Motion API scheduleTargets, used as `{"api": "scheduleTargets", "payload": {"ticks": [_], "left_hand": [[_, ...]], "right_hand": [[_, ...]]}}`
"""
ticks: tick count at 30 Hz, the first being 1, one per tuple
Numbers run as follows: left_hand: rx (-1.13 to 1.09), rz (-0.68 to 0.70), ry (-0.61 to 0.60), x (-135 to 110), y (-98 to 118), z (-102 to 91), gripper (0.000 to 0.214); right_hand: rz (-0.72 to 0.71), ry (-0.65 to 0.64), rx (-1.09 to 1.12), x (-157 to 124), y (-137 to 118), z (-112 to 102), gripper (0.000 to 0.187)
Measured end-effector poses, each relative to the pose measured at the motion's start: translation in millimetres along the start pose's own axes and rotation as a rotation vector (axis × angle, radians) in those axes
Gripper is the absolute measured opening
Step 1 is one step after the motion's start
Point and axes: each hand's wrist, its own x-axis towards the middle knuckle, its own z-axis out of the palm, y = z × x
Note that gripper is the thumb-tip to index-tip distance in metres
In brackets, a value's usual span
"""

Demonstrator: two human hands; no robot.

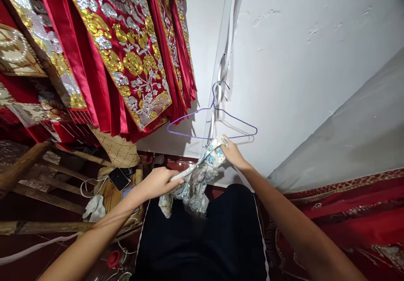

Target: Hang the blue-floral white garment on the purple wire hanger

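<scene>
A light, crumpled garment [197, 182] with blue and pale floral print hangs between my two hands, over my dark-clothed lap. My left hand [162, 182] grips its edge at the left, fingers closed on the fabric. Higher and to the right, my right hand [232, 150] pinches the upper end of the cloth. Just beyond the right hand hangs a purple clothes hanger [233, 114], hooked near a white strip on the wall. It carries nothing, and its bottom bar runs close behind the garment's top. The kind of garment is not clear from its folds.
Red embroidered costumes [135, 57] with gold and silver sequins hang at upper left. A wooden stool [110, 192] holds a black phone [119, 179], a cable and white tissue [94, 208]. Bamboo poles [47, 226] lie left. The white wall [284, 62] stands ahead; red cloth [356, 209] is at right.
</scene>
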Motion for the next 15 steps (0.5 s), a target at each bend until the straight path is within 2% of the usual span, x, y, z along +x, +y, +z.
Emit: {"api": "scheduleTargets", "payload": {"ticks": [2,5,6,8,10,12,15], "left_hand": [[-0.007,-0.082,-0.073,1,-16,4.2,0.050],[-0.077,-0.203,-0.153,12,-50,2.6,0.053],[-0.103,-0.194,-0.125,18,-60,-1.2,0.052],[-0.146,-0.115,0.032,33,-70,-13.7,0.046],[-0.187,-0.022,0.233,49,-66,-31.4,0.041],[-0.243,0.050,0.369,62,-52,-51.1,0.040],[-0.318,0.141,0.426,71,-30,-76.4,0.040]], "right_hand": [[-0.015,-0.040,-0.114,-12,7,-11,0.020],[-0.036,-0.067,-0.261,-32,3,-33,0.012],[-0.035,-0.080,-0.280,-37,-2,-39,0.011],[-0.031,-0.082,-0.257,-46,-11,-44,0.009],[-0.029,-0.057,-0.193,-52,-19,-43,0.007],[-0.013,-0.020,-0.160,-58,-23,-39,0.006],[0.033,0.003,-0.196,-65,-27,-35,0.012]]}}
